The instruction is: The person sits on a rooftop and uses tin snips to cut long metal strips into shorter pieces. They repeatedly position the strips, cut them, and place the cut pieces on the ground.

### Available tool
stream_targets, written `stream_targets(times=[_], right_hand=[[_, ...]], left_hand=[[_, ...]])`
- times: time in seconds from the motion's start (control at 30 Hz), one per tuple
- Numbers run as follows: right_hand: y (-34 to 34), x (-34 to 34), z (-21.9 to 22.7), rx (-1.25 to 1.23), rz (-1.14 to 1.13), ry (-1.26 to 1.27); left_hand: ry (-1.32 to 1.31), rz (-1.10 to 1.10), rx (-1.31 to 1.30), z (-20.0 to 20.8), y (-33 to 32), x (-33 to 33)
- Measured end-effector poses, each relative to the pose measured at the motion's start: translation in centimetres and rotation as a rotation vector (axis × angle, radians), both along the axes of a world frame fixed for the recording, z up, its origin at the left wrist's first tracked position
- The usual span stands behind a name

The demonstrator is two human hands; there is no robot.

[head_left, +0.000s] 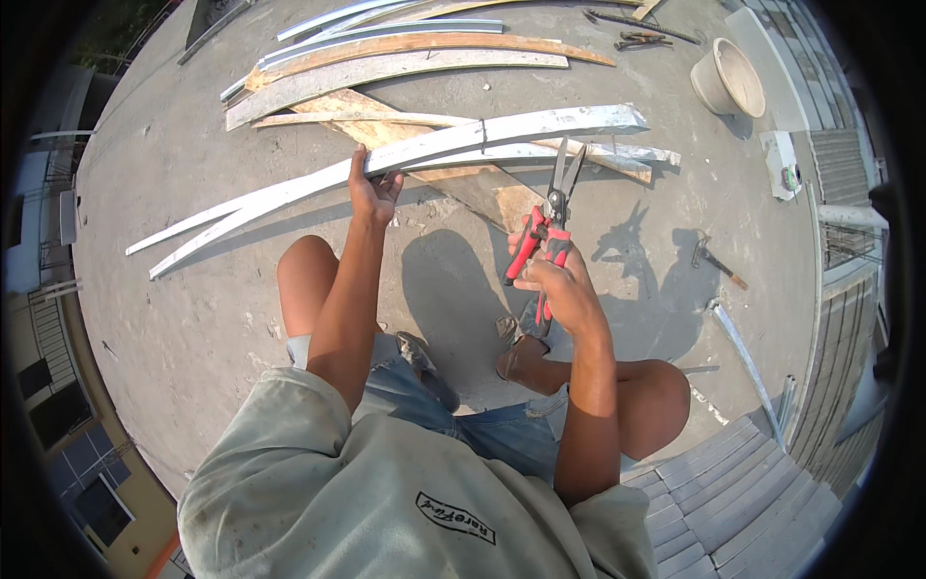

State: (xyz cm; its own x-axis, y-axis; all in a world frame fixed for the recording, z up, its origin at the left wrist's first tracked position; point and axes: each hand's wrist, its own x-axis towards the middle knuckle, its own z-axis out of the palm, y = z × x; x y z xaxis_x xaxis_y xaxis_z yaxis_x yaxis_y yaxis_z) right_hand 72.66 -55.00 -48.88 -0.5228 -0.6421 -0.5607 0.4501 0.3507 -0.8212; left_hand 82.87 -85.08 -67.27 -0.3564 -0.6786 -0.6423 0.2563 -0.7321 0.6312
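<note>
Long white metal strips, raised in the left hand; red-handled metal snips in the right hand.
The left thumb and fingers are clasped around the strips near mid-length, presumably for balance. The right hand is closed on the handles, blades apart and directed away from the body (contact with the strips cannot be determined). Beyond the strips, a flat, pale brown wooden plank lies aslant on the grey concrete floor; a dark-headed hammer rests to the right.

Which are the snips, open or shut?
Open: the snips in the right hand have their blades spread in a V.
</note>
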Motion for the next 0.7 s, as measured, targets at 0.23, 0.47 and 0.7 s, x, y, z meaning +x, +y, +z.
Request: stream_targets(times=[0.23,0.47,0.7], right_hand=[[-10.6,8.6,-4.8,-0.476,-0.146,-0.221],[-12.1,9.3,-5.1,-0.599,-0.197,-0.116],[-11.6,7.4,-4.5,-0.595,-0.207,-0.036]], left_hand=[[0.137,0.066,-0.082,11.0,0.7,0.0],[0.229,-0.029,-0.116,14.2,1.7,1.4],[0.247,-0.069,-0.097,14.7,1.9,0.2]])
